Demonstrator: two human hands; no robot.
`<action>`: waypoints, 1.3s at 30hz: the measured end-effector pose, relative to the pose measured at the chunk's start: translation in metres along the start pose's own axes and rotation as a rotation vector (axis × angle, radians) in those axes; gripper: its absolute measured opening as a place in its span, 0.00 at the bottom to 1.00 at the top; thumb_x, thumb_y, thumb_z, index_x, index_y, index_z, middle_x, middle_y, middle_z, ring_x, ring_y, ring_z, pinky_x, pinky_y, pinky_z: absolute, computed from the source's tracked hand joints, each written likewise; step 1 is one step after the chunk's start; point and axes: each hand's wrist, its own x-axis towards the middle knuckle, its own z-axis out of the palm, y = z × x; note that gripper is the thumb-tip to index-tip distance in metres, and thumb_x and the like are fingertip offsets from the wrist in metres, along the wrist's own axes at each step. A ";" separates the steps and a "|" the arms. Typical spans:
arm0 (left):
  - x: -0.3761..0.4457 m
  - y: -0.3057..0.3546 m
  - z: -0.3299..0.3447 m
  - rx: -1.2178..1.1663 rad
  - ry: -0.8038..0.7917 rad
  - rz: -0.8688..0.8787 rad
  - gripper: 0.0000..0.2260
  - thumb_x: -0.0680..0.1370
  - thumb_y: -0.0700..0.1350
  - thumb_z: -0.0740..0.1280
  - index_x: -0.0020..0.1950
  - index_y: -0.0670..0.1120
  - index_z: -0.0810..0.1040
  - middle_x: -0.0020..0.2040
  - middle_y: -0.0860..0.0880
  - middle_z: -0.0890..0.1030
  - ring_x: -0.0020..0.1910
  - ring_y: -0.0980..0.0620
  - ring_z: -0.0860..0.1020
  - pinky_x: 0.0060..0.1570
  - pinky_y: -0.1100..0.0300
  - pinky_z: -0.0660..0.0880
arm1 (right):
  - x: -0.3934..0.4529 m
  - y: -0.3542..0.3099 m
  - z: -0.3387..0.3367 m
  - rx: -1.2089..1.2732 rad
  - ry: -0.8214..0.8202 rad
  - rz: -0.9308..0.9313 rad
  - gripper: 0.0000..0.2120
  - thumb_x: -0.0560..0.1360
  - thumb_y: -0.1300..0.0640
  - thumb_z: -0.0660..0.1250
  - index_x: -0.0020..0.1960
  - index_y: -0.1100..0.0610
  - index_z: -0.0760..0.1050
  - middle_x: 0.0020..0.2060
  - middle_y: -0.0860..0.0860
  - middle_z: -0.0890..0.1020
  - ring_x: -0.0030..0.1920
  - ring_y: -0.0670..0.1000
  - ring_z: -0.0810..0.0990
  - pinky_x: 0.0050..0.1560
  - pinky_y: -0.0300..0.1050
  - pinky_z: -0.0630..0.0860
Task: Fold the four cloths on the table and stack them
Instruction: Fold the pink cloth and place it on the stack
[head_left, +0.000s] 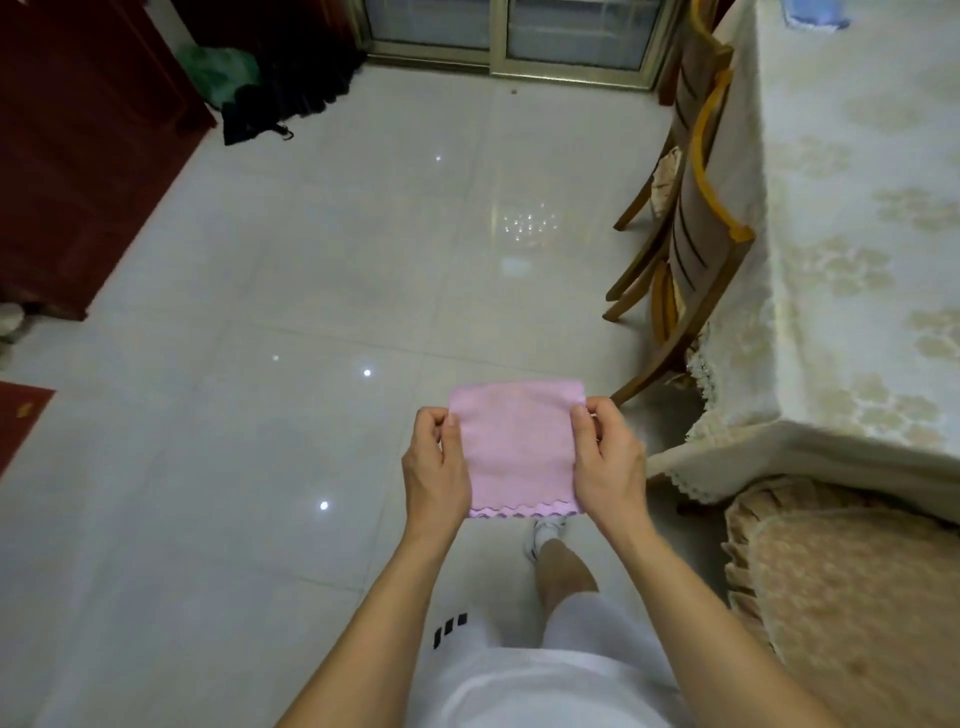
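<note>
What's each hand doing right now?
Left hand: pinching the pink cloth's left edge.
Right hand: pinching its right edge.

Both bare arms reach out in front, and the left hand (435, 467) and the right hand (605, 462) each pinch one side of a pink cloth (517, 449) with thumbs on top, fingers curled.

Pink cloth, folded, held in the air

Pink cloth (517, 449): folded to a near-square, layers flat, scalloped edge toward the person, pinched at both side edges, left of the worktop (852, 218); blue cloth (820, 14) at its far end
</note>
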 end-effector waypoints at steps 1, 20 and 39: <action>0.009 0.005 0.006 0.001 -0.004 0.000 0.09 0.84 0.47 0.58 0.46 0.47 0.70 0.33 0.52 0.72 0.30 0.59 0.67 0.30 0.63 0.63 | 0.011 0.000 0.000 0.002 0.003 0.005 0.09 0.84 0.52 0.59 0.49 0.55 0.74 0.35 0.48 0.76 0.37 0.47 0.73 0.38 0.48 0.68; 0.189 0.129 0.176 -0.013 0.027 -0.022 0.09 0.84 0.47 0.58 0.46 0.46 0.71 0.36 0.50 0.74 0.31 0.59 0.68 0.32 0.66 0.65 | 0.290 0.021 -0.049 0.060 -0.018 0.033 0.12 0.83 0.49 0.57 0.50 0.55 0.75 0.34 0.51 0.77 0.35 0.50 0.75 0.38 0.52 0.72; 0.352 0.178 0.258 -0.019 -0.077 -0.008 0.10 0.84 0.47 0.57 0.45 0.46 0.71 0.35 0.50 0.72 0.30 0.58 0.66 0.30 0.65 0.64 | 0.458 0.014 -0.038 0.096 0.028 0.122 0.11 0.83 0.52 0.59 0.46 0.55 0.73 0.29 0.45 0.70 0.32 0.40 0.71 0.31 0.35 0.64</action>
